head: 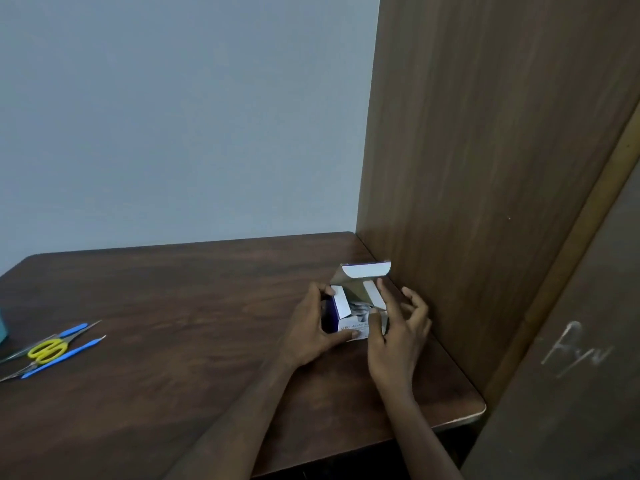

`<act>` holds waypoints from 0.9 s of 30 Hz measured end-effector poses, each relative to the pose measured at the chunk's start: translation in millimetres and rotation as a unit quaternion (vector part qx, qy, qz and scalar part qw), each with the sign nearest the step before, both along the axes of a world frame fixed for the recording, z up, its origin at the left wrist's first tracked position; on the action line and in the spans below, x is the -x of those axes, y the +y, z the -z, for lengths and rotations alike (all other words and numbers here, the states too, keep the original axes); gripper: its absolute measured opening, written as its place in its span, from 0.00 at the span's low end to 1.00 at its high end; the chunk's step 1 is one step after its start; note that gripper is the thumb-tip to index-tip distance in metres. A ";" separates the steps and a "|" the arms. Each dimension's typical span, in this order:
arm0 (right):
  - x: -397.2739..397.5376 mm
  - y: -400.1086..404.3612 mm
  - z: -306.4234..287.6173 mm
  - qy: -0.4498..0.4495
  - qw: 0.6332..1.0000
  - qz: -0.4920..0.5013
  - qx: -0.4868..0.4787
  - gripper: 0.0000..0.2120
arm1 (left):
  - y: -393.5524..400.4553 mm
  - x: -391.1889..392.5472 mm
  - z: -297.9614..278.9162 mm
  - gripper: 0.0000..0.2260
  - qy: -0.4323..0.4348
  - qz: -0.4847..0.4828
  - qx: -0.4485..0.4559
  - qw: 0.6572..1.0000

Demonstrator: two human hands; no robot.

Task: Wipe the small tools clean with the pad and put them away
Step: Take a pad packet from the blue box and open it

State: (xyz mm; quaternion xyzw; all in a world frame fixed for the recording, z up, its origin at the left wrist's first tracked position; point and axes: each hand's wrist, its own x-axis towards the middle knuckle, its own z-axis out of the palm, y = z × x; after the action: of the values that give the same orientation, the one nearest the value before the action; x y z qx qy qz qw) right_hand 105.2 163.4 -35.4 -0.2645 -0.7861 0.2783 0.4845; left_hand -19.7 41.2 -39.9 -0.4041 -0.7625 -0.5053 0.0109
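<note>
A small blue-and-white cardboard box of pads stands on the dark wooden table near the right panel, its lid and side flaps open. My left hand grips the box's left side, thumb on its front. My right hand is at the box's right side, index finger along the right flap, the other fingers spread. Foil packets show inside the opening. Far left on the table lie the small tools: yellow-handled scissors, two blue-handled picks and thin metal tweezers.
A tall wooden panel rises just right of the box. A teal object shows at the left frame edge. The table's rounded front right corner lies close to my right forearm. A grey wall stands behind.
</note>
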 end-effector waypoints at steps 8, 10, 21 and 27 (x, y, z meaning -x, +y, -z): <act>1.9 4.3 3.6 0.000 0.998 -0.010 0.058 0.18 | -0.7 2.7 2.4 0.55 -0.052 0.029 -0.007 0.998; 2.4 2.4 3.4 -0.002 0.998 -0.014 0.055 0.10 | -0.3 7.0 7.4 0.55 -0.033 0.029 0.004 0.999; 35.2 27.1 -51.5 -0.418 0.898 -0.011 -0.137 0.11 | 2.0 9.5 8.3 0.55 0.008 0.019 0.021 1.000; 46.4 28.1 -53.7 -0.405 0.906 -0.015 -0.122 0.10 | 1.0 8.1 5.8 0.54 0.008 0.018 0.024 1.000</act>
State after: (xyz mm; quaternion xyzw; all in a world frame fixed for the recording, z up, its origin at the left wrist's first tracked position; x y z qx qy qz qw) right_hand 58.9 191.5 18.3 -0.2820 -0.9461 0.0565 0.1487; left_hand -27.8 42.2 -45.7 -0.4223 -0.7667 -0.4835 -0.0020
